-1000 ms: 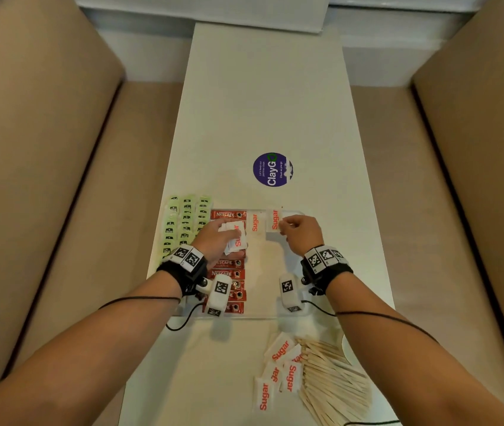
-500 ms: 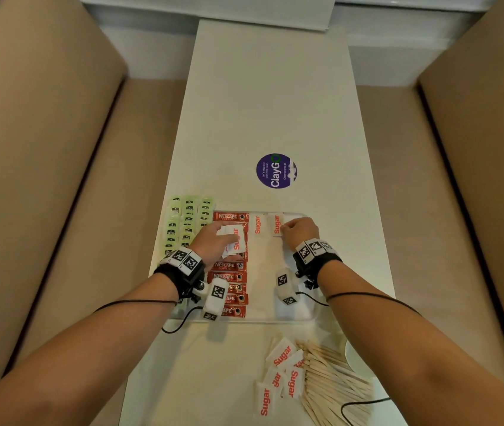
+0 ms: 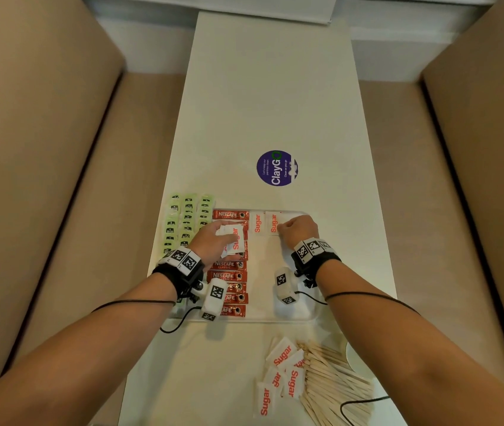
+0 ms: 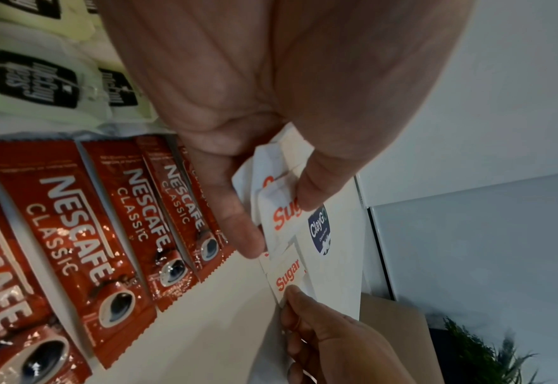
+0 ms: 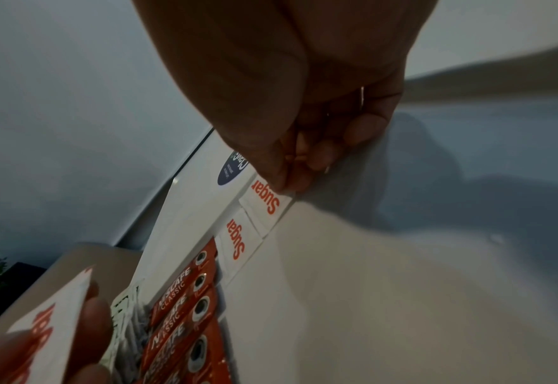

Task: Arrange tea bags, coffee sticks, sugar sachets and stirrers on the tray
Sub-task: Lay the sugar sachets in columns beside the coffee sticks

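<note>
Fingertips of my right hand (image 3: 298,230) pinch the near edge of the second sugar sachet (image 3: 273,223), which lies flat at the tray's (image 3: 303,315) far edge beside the first sachet (image 3: 257,223). My left hand (image 3: 213,241) grips a small fan of spare sachets (image 3: 233,238) above the coffee sticks (image 3: 229,270) that run down the tray's left side. Tea bags (image 3: 187,218) lie along the left edge, beyond them. More loose sachets (image 3: 281,373) and the wooden stirrers (image 3: 333,385) wait on the table (image 3: 269,96) near its near right corner. I judge these paper packets light, limp and easily creased, and they will slide on the smooth tray; best taken by an edge seam and pressed flat.
</note>
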Demonstrator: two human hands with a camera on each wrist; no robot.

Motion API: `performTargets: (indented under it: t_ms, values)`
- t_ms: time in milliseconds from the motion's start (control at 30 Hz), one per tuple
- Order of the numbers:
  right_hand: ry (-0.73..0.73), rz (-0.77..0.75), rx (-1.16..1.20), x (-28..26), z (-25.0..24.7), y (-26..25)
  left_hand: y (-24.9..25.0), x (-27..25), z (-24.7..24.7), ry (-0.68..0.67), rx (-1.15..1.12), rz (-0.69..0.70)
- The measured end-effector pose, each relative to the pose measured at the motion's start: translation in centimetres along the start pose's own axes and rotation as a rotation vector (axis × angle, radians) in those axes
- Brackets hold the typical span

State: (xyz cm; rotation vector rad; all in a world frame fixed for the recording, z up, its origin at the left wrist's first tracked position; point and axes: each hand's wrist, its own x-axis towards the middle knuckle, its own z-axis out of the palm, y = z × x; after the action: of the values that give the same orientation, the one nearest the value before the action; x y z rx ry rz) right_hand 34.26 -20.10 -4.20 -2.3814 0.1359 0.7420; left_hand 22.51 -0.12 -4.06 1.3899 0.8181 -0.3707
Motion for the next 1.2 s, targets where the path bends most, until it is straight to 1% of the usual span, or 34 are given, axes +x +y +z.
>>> performTargets:
  t_ms: [167, 300, 433, 633, 700, 800, 933, 1033, 1200]
  values:
    - [-0.017, 0.008, -0.015, 0.1, -0.2, -0.1, 1.7, -1.9, 0.7, -0.02, -0.034, 0.015]
    - [-0.015, 0.002, -0.019, 0.0, -0.2, -0.1, 1.8, -2.0, 0.8, -0.043, -0.059, -0.009]
    - [-0.006, 0.002, -0.016, 0.0, -0.1, 0.0, 1.3, -1.8, 0.5, -0.038, -0.006, 0.017]
    - [0.034, -0.005, 0.127, -0.8, 0.3, 0.2, 1.2, -2.0, 0.7, -0.046, -0.048, 0.022]
    - [0.002, -0.047, 0.162, -1.4, 0.9, 0.2, 1.1, -2.1, 0.8, -0.045, -0.05, 0.03]
    - [-0.115, -0.141, 0.162, -3.3, 1.5, 0.0, 1.1, -2.2, 0.9, -0.049, -0.03, 0.057]
    - [-0.244, -0.207, 0.249, -5.9, 1.7, -0.3, 1.2, -2.4, 1.1, -0.031, -0.032, 0.074]
    - [-0.264, -0.264, 0.238, -6.7, 2.2, 0.0, 1.2, -2.6, 1.1, -0.029, -0.032, 0.069]
    - [-0.21, -0.249, 0.281, -7.0, 2.7, 0.7, 0.7, -3.0, 1.2, -0.046, 0.029, 0.09]
